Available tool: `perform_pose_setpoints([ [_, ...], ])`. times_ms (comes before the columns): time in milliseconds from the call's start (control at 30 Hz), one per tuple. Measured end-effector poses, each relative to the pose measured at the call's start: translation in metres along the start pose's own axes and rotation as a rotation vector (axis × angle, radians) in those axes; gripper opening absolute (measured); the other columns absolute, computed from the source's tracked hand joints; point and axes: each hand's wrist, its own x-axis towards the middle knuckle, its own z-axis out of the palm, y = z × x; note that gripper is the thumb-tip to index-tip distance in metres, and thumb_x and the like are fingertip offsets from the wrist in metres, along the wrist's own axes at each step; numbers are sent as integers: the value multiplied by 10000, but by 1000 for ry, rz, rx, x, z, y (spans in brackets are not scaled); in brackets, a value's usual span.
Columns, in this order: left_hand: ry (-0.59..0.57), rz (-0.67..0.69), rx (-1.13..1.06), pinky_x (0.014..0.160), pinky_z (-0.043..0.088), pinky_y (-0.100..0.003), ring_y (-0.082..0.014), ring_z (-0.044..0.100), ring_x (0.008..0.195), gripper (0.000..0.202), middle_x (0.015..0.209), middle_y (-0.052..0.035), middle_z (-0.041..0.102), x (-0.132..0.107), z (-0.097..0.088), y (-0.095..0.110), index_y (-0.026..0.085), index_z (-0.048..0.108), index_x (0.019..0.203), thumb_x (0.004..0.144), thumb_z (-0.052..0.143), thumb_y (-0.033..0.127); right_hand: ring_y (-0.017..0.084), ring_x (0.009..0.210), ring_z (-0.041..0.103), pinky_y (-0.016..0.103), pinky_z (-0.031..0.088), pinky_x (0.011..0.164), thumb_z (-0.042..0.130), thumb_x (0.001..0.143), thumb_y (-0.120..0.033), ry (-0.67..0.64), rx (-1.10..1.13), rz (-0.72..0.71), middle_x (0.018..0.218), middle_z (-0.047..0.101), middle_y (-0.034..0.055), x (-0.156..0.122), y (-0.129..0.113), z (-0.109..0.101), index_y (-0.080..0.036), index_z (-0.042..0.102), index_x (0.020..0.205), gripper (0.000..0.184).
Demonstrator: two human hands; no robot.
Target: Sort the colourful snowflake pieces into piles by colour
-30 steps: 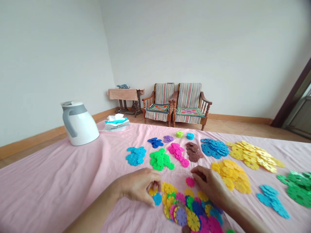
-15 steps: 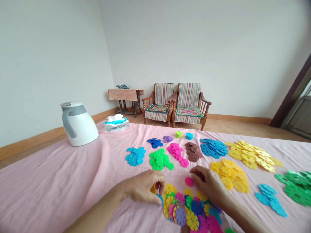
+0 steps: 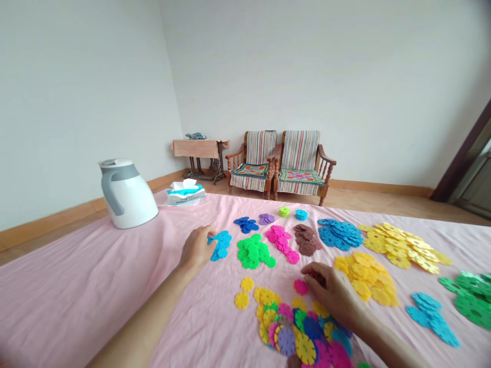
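Left hand point(image 3: 197, 248): grip curled at leftmost light-blue pile point(image 3: 222, 246); cannot tell what it holds.
Right hand point(image 3: 333, 287): grip loosely bent beside pink disc point(image 3: 300, 287); inside hidden.
Mixed heap point(image 3: 287, 341): on pink cloth point(image 3: 203, 322), between forearms.
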Motion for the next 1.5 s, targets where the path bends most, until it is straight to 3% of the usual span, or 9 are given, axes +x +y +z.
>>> perform_pose_setpoints([
  [100,-55,126,-50,664,425,-266,-158,551,705,87,811,-27,629,-10,1,18,164,625,771,704,570,166,165,641,592,260,399,580,438,788,-302,2,4,-7,685,650,5,-1,-3,-1,-195,626,813,219],
  [167,-271,251,-151,635,422,-244,-138,541,671,81,733,-14,613,-20,1,38,159,637,722,740,563,187,156,624,578,254,388,571,438,789,-293,2,-7,-26,668,639,-1,-2,-4,0,-199,621,779,205],
  [300,-715,544,-258,718,435,-232,-140,548,794,175,840,-10,592,-45,-1,75,210,708,857,703,638,163,144,596,553,246,366,550,436,791,-280,14,-26,-40,650,619,-7,-3,-4,2,-203,618,781,198],
  [433,-837,734,-189,869,400,-291,-172,528,939,494,983,-8,563,-60,0,91,312,668,1049,657,579,25,144,587,544,245,366,551,447,786,-279,-3,-21,-20,634,608,-9,-3,-4,2,-202,625,796,194],
  [600,-791,760,-172,905,373,-319,-190,515,985,430,1005,-13,556,-65,9,90,314,657,1060,688,626,102,145,588,533,248,363,554,449,788,-281,-2,-23,-19,628,592,-10,-2,-6,0,-199,623,799,194],
  [933,-735,718,-330,804,416,-267,-163,560,864,159,866,-28,628,-69,21,91,227,721,899,802,597,203,136,565,512,238,345,536,454,779,-274,-1,-32,-21,601,566,-18,-1,-2,3,-202,626,786,187],
  [1000,-677,617,-348,729,424,-246,-146,568,785,142,797,-22,629,-66,25,88,207,722,868,804,595,215,136,573,517,238,348,544,458,773,-269,-4,-31,-17,615,577,-16,-1,-3,2,-202,627,779,182],
  [1200,-316,171,-377,566,413,-203,-119,560,620,144,674,11,615,-46,42,70,154,639,859,729,580,145,137,584,528,241,353,556,456,770,-265,0,-35,-21,630,587,-15,-1,-4,1,-206,626,788,181],
  [1500,-196,222,-177,660,457,-259,-155,601,693,138,762,-19,669,-23,59,65,179,680,786,726,563,137,130,617,532,233,378,572,532,724,-289,-16,-2,-35,722,593,-8,-7,-8,5,-213,616,859,177],
])
